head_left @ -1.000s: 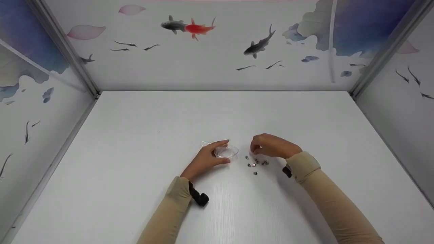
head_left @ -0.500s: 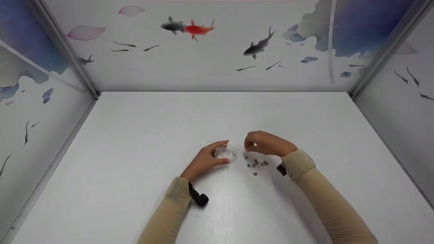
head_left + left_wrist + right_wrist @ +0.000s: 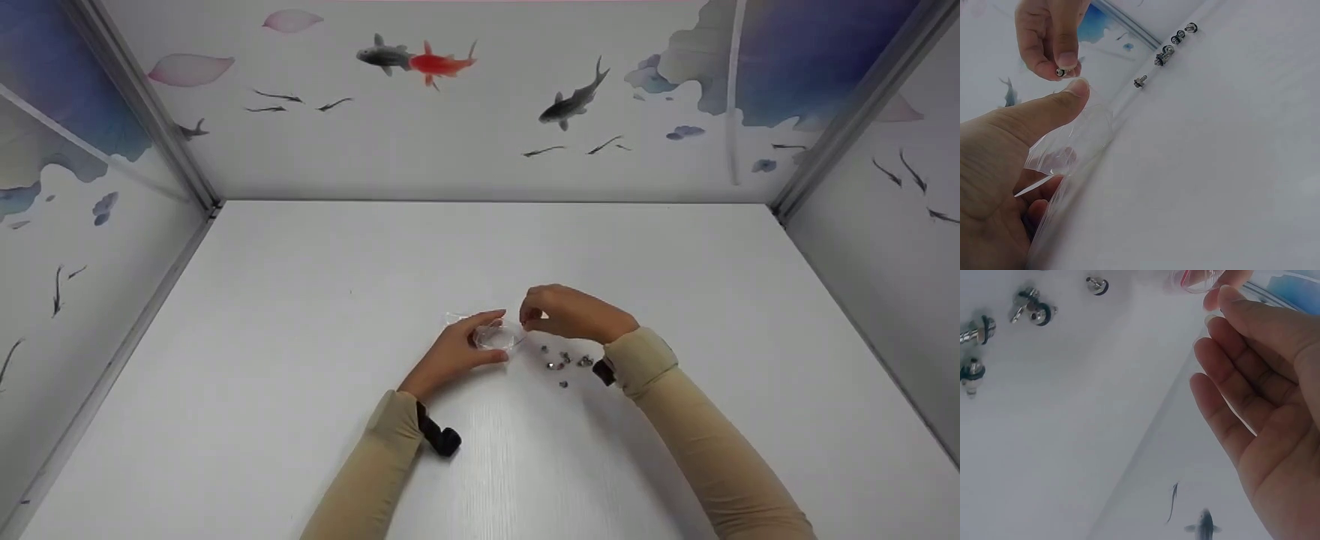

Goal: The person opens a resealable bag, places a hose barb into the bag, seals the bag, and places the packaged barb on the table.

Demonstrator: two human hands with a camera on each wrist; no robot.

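Observation:
A clear plastic bag [image 3: 498, 337] lies near the middle of the table, its mouth spread toward the right. My left hand [image 3: 455, 350] holds it, thumb on one side and fingers curled on the other. Just right of the bag's mouth, my right hand [image 3: 576, 312] hovers above the table. Between its thumb and fingers the left wrist view shows a small metal fitting [image 3: 1061, 72] with a dark ring, pinched apart from the bag. Several similar fittings [image 3: 585, 361] lie loose below the right hand; up close, a loose fitting [image 3: 1096, 285] has a black ring round it.
The white table [image 3: 300, 300] is bounded at the back by a panel [image 3: 480, 150] printed with fish and petals. Side panels stand left and right. A black wrist camera [image 3: 448, 442] sits at the left cuff.
My right hand has moved left and slightly toward the back, from above the loose fittings to the bag's mouth. The left hand and bag have stayed nearly still.

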